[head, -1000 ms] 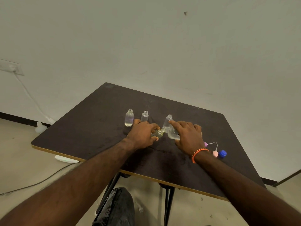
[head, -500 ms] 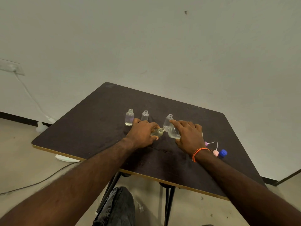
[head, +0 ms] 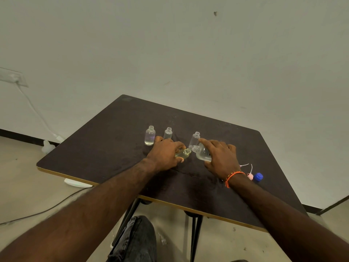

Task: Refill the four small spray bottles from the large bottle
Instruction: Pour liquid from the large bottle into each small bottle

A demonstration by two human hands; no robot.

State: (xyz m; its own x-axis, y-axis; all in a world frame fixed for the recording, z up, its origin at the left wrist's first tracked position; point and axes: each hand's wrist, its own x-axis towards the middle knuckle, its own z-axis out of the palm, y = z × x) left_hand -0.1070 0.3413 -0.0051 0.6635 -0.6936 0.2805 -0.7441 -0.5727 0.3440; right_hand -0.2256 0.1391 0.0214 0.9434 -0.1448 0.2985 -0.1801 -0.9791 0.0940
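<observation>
On the dark, scuffed matte desk (head: 105,148), the left hand (head: 166,155) has its grip curled round a small clear bottle (head: 182,154) holding yellowish liquid. The right hand (head: 221,157) grips the large clear rounded bottle (head: 202,153), tilted neck-to-neck against it. Three more small uncapped bottles (head: 150,135) stand just beyond, toward the far side.

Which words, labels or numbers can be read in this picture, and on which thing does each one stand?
None can be read.
Large bottle held by the right hand: a dark label patch, too small and blurred to read.
Small bottles, e.g. the one in the left hand: no print visible.
Blue cap: no print visible.
</observation>
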